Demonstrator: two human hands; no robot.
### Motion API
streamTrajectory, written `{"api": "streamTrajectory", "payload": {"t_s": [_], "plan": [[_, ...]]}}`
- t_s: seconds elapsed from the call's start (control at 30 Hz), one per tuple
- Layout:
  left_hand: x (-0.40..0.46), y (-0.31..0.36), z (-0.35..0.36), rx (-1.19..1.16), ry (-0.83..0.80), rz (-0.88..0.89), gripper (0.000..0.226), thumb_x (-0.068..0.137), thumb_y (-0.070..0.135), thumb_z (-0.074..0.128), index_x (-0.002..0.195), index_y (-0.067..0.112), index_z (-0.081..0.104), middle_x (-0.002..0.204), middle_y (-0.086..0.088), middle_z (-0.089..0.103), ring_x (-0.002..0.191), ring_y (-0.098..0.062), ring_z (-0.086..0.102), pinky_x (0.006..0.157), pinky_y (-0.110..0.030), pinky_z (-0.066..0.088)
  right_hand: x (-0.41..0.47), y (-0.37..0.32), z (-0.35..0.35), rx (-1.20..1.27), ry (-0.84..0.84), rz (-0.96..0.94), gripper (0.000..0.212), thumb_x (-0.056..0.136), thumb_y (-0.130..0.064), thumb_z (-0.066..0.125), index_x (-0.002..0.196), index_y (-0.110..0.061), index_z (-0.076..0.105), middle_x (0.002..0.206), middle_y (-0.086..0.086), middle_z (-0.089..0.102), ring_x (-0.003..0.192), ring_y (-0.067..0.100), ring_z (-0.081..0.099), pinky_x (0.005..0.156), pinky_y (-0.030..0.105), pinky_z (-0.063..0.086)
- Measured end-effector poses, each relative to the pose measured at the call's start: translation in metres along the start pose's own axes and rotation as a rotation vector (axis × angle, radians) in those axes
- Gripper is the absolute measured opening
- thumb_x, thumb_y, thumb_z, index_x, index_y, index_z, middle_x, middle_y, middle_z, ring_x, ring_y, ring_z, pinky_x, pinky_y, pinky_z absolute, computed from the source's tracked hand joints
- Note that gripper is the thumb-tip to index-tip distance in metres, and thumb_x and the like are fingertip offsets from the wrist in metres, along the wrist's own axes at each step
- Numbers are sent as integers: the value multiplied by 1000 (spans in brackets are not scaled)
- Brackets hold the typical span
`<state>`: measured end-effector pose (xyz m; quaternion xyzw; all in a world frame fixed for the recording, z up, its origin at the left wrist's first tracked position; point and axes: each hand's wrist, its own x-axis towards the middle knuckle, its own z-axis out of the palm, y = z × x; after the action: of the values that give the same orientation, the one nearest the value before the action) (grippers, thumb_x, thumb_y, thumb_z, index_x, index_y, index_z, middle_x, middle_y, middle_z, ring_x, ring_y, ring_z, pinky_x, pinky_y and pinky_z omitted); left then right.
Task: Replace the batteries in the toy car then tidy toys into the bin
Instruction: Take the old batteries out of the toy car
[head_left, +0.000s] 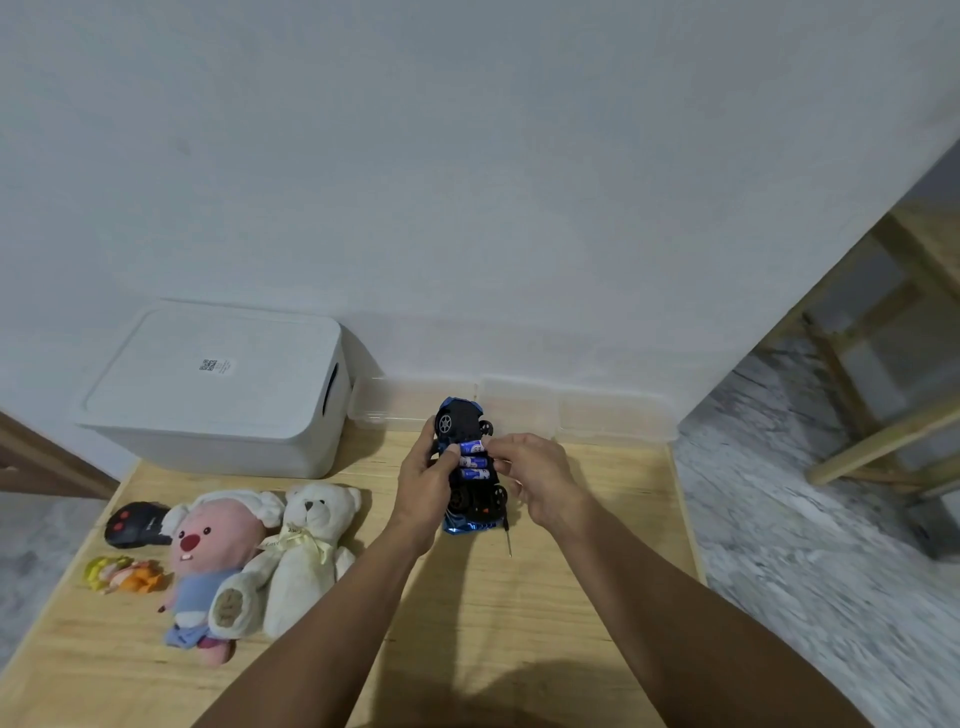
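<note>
Blue toy car (470, 457), upside down, underside and wheels showing; long axis runs away from the person toward the wall, above the wooden table (571, 597). Three blue batteries (474, 460) lie crosswise in its open compartment. Left hand (427, 486) wraps the car's left flank, thumb on the batteries. Right hand (535, 475) pinches at the uppermost battery's end. White lidded bin (218, 389): left of the car, beyond it. White teddy bear (306, 551), pink plush (218, 561), black remote (136, 524), small figurine (124, 573): left of the car. Screwdriver (508, 535): just below the car's near end.
</note>
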<state>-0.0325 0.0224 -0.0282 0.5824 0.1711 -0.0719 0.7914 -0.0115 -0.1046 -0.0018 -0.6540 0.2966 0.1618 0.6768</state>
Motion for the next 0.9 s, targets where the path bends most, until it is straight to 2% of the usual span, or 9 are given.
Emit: {"api": "streamTrajectory", "payload": {"t_s": [0.1,0.17,0.33,0.4,0.47,0.57,0.7,0.77,0.9], "plan": [[-1,0,1,-16,-4,-17,46,98,3,46,139,23,51,115,-6,69,100,-24,67,88,-40,56,-1,3,2,55,48,-56,15,79,-12,77,86,-7,65,73,1,64,57,5,58,40,12,41],[-2,1,2,-30,0,-30,43,99,4,46,136,25,53,109,-3,70,98,-24,68,91,-44,54,-2,3,3,125,63,-55,16,78,-12,79,83,-9,63,76,3,66,61,8,61,43,13,44],[-1,3,1,-89,31,-114,41,101,10,42,133,34,50,105,-5,71,94,-24,69,83,-39,56,4,-5,-1,378,38,-29,13,81,-3,73,88,-4,61,86,13,70,82,23,70,84,34,58],[-1,5,-1,-139,-18,-166,38,100,11,39,129,26,58,108,-7,72,90,-25,69,73,-35,57,5,-12,-2,416,29,-28,8,86,2,64,92,1,59,82,16,63,80,29,69,83,41,59],[-2,9,-4,-236,-94,-214,44,95,5,34,127,20,60,110,-12,70,87,-27,68,67,-34,57,4,-18,-2,396,9,-8,6,89,2,56,94,4,57,82,18,59,80,31,67,75,41,60],[-3,11,-6,-294,-196,-263,62,81,-7,34,137,16,49,110,-16,67,87,-32,66,69,-38,56,1,-25,0,210,-19,8,12,89,1,52,93,2,63,80,15,58,65,22,59,56,29,52],[-3,12,-11,-240,-245,-299,88,86,-17,36,150,42,23,124,-12,63,92,-30,65,72,-42,52,-1,-31,2,-285,-129,-100,9,80,-5,63,81,-8,71,71,4,61,53,12,48,40,20,36],[-5,14,-11,-178,-282,-262,90,87,-20,39,149,44,26,124,-9,62,95,-27,65,77,-43,53,-2,-34,2,-492,-189,-146,11,76,-7,68,74,-16,74,64,-3,62,55,10,50,38,17,35],[-7,16,-8,-162,-308,-239,91,84,-27,39,147,40,35,130,-5,60,104,-26,63,90,-44,50,-3,-42,6,-623,-208,-144,14,70,-4,70,67,-16,76,47,-9,58,50,11,48,40,19,36]]}}
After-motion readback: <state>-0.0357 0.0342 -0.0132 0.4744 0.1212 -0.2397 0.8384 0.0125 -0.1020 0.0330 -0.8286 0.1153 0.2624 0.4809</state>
